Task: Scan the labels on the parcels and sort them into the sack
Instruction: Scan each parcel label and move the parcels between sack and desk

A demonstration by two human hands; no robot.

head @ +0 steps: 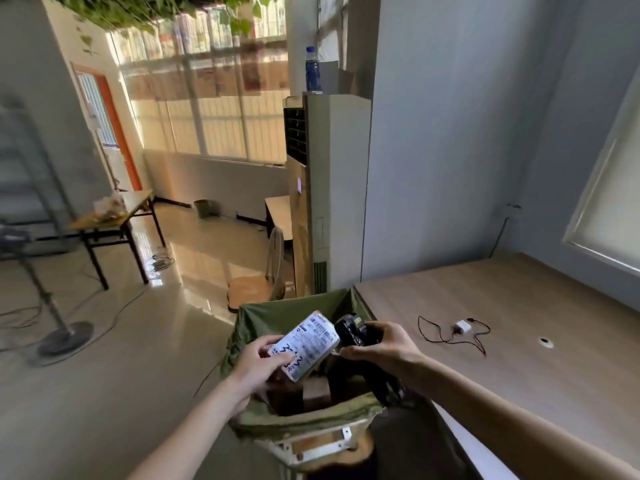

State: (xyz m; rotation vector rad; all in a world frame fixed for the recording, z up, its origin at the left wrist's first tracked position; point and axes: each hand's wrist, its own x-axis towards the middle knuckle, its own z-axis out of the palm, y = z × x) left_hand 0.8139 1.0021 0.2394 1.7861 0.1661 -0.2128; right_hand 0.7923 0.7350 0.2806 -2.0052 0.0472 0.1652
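Your left hand [256, 365] is pinching a labelled parcel [306, 344] over the green sack [277, 317]; your right hand [381, 344] is gripping a black scanner [349, 329] beside the parcel.

Both forearms reach forward from the lower edge of the view, bare to the wrist, converging toward the middle. The left hand [258, 365] is turned palm inward, its thumb on top and its fingers curled beneath what it holds. The right hand [381, 342] sits slightly higher and just to the right, knuckles up, its fingers wrapped over a dark object and thumb pointing toward the left hand. The two hands are near one another; whether their fingertips touch is hard to tell.
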